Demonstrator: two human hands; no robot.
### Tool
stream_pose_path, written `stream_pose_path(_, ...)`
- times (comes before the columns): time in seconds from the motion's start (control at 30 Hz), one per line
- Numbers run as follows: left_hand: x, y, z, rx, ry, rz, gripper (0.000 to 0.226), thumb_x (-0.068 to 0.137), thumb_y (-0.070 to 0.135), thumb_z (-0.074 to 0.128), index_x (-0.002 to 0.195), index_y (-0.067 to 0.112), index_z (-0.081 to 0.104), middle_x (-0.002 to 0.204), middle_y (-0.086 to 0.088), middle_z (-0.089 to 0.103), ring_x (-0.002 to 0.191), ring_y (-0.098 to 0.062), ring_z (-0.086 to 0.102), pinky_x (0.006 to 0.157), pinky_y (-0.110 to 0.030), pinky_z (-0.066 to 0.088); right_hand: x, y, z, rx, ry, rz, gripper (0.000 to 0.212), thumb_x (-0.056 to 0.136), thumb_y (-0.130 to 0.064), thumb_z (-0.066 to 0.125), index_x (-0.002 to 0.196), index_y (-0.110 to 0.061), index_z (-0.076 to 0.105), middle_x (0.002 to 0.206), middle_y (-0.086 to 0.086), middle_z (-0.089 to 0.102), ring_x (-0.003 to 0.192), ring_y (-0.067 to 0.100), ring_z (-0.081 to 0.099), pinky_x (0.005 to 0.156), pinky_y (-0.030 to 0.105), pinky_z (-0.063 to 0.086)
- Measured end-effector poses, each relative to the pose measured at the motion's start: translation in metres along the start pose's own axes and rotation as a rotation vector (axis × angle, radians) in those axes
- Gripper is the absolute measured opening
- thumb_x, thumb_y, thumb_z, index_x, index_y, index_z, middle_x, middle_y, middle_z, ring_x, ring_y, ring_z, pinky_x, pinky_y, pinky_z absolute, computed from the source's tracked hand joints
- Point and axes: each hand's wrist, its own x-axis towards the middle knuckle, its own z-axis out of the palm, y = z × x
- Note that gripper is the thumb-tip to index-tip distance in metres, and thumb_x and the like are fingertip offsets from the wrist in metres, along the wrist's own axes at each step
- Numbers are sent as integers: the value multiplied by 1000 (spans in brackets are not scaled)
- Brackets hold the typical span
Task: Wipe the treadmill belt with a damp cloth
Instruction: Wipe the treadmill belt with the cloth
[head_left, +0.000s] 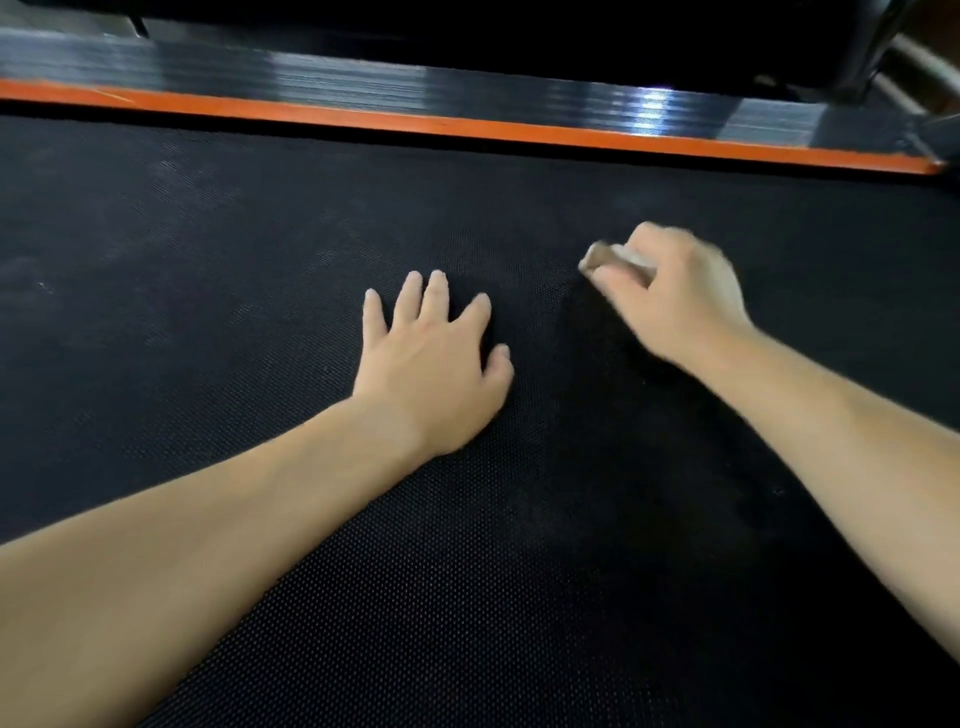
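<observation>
The black textured treadmill belt (234, 234) fills most of the head view. My left hand (431, 358) lies flat on the belt near the middle, fingers spread and straight. To its right, my right hand (675, 296) is curled round a small bunched cloth (610, 258), light brown and whitish, and blurred by motion. Only a bit of the cloth sticks out past the fingers, low over the belt. A darker patch of belt (649, 467) lies below the right hand.
An orange strip (467, 127) runs along the belt's far edge, with a glossy black ribbed side rail (363, 78) behind it. Dark machine parts and a metal tube (914, 62) stand at the top right. Faint pale smudges mark the belt at the left.
</observation>
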Motion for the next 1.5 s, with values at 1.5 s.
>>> stream_pose_path(1.5,-44,26,26,93,11,26,73,96,58,3,162,27,2,170,-17,-7,155,-36,-14,123,-59,-8,-132,-3,-40,44,-5,165,42,95,-54,59,73,-20,47,79,-5,51,78,21,56,64,36,44)
